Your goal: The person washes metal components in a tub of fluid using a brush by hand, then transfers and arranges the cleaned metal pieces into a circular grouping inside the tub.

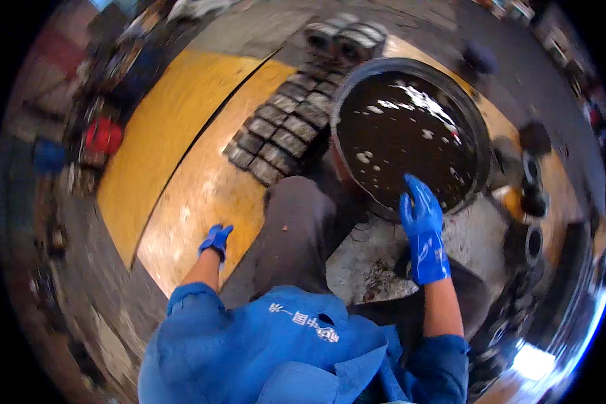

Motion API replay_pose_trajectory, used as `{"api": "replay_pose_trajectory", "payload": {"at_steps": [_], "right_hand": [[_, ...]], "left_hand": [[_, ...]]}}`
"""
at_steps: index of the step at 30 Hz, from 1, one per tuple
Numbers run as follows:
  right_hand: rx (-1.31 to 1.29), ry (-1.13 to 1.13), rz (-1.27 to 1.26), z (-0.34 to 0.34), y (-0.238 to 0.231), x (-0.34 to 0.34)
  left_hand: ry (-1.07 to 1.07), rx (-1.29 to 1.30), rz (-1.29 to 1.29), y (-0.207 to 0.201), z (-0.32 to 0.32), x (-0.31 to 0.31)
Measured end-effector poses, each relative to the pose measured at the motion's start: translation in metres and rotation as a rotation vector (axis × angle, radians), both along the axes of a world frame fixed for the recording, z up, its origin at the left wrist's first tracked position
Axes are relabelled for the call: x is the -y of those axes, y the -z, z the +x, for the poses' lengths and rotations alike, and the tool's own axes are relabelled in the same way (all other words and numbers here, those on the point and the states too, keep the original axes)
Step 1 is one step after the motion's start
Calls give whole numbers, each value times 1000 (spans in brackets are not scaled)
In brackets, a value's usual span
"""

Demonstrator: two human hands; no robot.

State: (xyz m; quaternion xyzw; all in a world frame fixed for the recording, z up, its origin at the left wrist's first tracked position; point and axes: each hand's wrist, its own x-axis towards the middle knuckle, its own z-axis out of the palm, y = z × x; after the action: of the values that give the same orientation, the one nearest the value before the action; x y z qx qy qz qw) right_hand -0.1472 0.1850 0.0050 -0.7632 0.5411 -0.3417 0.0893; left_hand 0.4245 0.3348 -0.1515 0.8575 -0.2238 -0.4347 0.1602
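A blue rubber glove covers my right hand (421, 210), which reaches over the near rim of a big round tub (345, 165). Its fingers are stretched out and nothing shows in them. Dark liquid (400, 145) with glints and pale froth fills the tub. Low at my left side, my left hand (215, 241), in a blue glove too, hangs over yellowish boards, apart from any object, its fingers loosely apart. Between the boards and the tub, rows of dark, wet-looking metal blocks (286, 128) lie side by side.
Yellow boards (175, 114) cover the floor on the left. Ring-shaped metal parts (357, 42) stand behind the blocks; more cylindrical parts (533, 239) sit right of the tub. A red object (104, 136) and a blue container (49, 155) are among clutter at far left.
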Motion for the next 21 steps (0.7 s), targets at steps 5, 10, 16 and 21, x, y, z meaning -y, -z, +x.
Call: {"api": "replay_pose_trajectory", "payload": {"at_steps": [5, 10, 16, 21], "right_hand": [[-73, -86, 129, 20, 39, 5], [-73, 26, 232, 24, 48, 7], [-83, 91, 227, 36, 53, 7], [-96, 74, 201, 26, 60, 7]], "left_hand": [[-214, -161, -153, 35, -6, 10], [-431, -379, -269, 97, -22, 74], [-638, -554, -560, 112, -53, 165], [-744, -619, -713, 115, -68, 205]]}}
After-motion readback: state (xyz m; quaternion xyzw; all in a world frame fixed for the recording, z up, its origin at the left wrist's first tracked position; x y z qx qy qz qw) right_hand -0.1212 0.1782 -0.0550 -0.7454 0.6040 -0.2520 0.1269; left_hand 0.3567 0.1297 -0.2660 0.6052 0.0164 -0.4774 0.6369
